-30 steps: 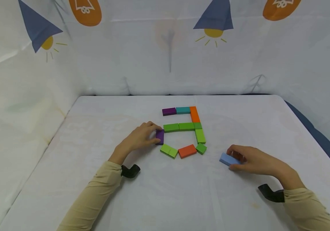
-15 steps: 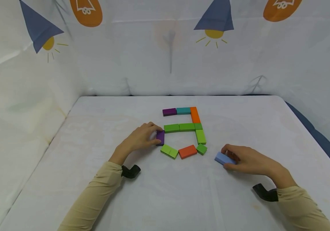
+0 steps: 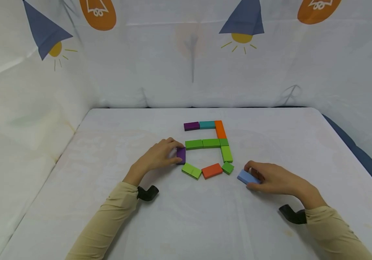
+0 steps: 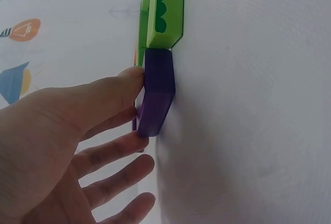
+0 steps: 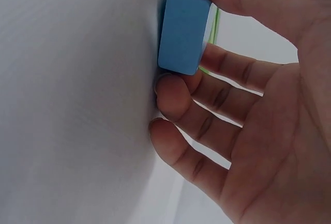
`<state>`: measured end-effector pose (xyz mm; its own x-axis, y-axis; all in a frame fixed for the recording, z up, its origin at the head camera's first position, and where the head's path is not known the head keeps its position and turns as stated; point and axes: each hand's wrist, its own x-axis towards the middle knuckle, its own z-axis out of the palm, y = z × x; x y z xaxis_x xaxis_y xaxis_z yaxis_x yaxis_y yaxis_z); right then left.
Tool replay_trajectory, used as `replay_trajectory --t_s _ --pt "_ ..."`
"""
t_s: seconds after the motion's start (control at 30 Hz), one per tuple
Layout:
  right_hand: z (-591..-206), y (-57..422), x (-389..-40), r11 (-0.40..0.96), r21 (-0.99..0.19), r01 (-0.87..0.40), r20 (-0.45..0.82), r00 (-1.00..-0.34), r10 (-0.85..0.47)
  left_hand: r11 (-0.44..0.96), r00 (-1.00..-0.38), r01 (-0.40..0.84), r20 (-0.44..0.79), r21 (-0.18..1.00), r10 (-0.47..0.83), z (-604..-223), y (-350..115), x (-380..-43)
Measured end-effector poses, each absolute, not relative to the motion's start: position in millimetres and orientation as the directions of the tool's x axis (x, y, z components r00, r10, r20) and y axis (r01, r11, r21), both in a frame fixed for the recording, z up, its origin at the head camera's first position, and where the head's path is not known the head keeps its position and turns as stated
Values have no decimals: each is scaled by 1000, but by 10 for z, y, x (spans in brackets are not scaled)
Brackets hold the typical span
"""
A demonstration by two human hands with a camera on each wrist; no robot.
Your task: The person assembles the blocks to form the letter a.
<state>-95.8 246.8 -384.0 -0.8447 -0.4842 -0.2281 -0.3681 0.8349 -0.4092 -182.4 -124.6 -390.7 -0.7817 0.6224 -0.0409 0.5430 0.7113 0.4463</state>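
Note:
Between thumb and fingers, my left hand [image 3: 158, 157] pinches a purple block [image 3: 181, 155] at the left side of a figure laid out in coloured blocks; the left wrist view shows the thumb on one end of the purple block [image 4: 156, 92]. A light green block [image 3: 191, 171] lies just below it, and another light green block [image 3: 194, 144] near its upper end. To the right of the figure, my right hand [image 3: 272, 178] grips a light blue block [image 3: 248, 177] by its sides, low over the table. Its end face fills the middle of the right wrist view.
An orange-red block [image 3: 212, 171], a small green block [image 3: 228, 168] and a light green block [image 3: 226, 154] close the figure's lower right. Above stand an orange block [image 3: 220, 129], a teal block [image 3: 207, 125] and a dark purple block [image 3: 191, 126]. A white sheet [image 3: 160, 72] hangs behind the table.
My right hand has moved left across the table with the light blue block, nearer to the figure. My left hand stays in place on the purple block.

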Motion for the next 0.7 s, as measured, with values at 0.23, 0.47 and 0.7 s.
replay_trajectory --t_s 0.23,0.47,0.7 --pt "-3838 2407 -975 840 -408 -358 -239 -846 -477 714 -780 544 -46 441 624 -3908 -1241 -1821" --pt "-3855 2371 -985 845 -405 -350 -240 -851 -468 721 -784 536 -57 440 618 -3914 -1236 -1822" --pt "-3883 2338 -1002 833 -411 -372 -218 -847 -486 718 -783 538 -52 441 619 -3920 -1243 -1826"
